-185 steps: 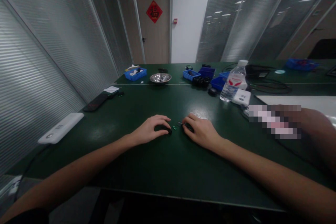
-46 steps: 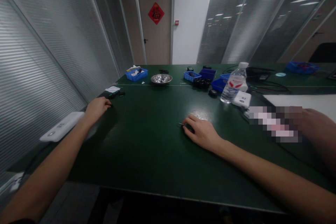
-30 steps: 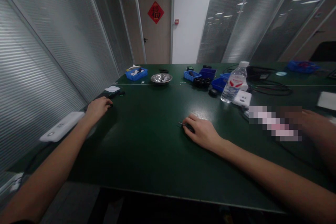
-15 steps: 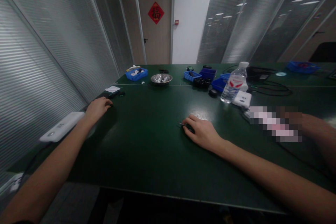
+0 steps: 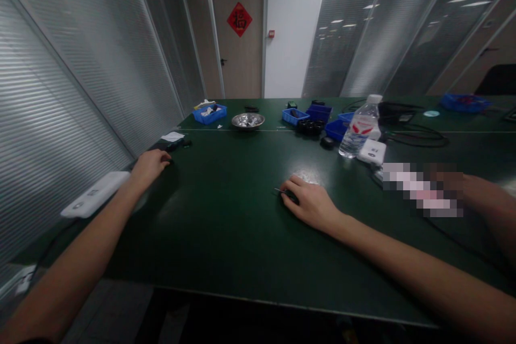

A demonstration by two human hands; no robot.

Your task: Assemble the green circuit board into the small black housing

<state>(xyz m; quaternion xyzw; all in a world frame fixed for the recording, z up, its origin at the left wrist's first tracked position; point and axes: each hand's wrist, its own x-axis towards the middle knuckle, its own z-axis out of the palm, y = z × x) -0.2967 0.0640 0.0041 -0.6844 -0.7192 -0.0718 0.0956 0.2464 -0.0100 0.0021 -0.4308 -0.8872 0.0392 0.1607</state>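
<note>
My left hand (image 5: pixel 150 166) rests on the left side of the green table (image 5: pixel 226 215). Its fingers curl together by a small dark shape at the fingertips, too hidden to name. Just beyond it lie small black items (image 5: pixel 176 145) and a white paper (image 5: pixel 173 136). Near the table's middle, my right hand (image 5: pixel 308 201) is closed, palm down, with a thin metal rod (image 5: pixel 277 190) sticking out to the left between the fingers. A dark part shows beneath the fingers, and the rest of that object is covered by the hand.
Farther back are a metal bowl (image 5: pixel 248 122) with small pieces, a blue basket (image 5: pixel 210 114), another blue basket (image 5: pixel 294 116) and black round parts (image 5: pixel 309 127). A water bottle (image 5: pixel 360 128) stands by white boxes. Another person's hand (image 5: pixel 479 191), partly pixelated, is at right. A white power bank-like box (image 5: pixel 94 193) lies left.
</note>
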